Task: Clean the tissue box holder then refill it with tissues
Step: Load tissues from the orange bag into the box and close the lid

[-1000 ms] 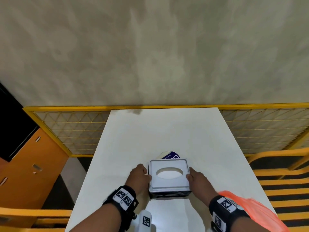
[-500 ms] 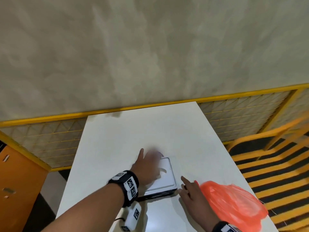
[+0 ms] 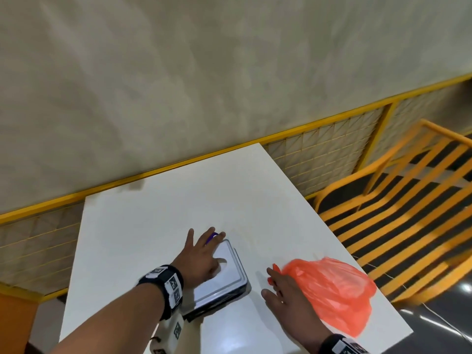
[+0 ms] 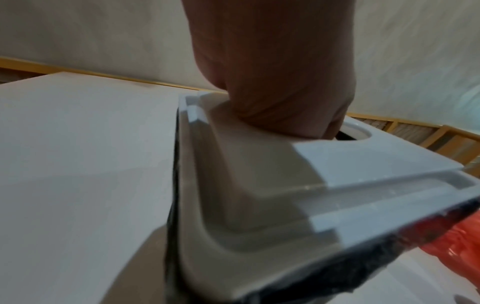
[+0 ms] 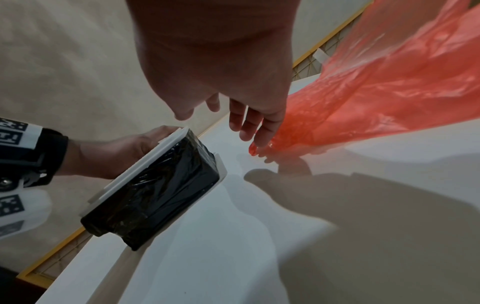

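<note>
The tissue box holder has a white lid with an oval opening over a black, plastic-wrapped body and stands on the white table. My left hand lies on the lid. Its thumb dips into the opening and its fingers reach over the far edge. A purple tissue pack peeks out behind those fingers. My right hand is off the holder, fingers loosely straight, at the knotted end of an orange plastic bag to the right.
A white tagged device lies at the table's near edge under my left forearm. Yellow slatted chairs stand to the right. A yellow mesh railing and a beige wall run behind the table.
Both hands left the holder's sides. The left went on top of the lid and the right moved right to the orange bag. The head view swung right.
</note>
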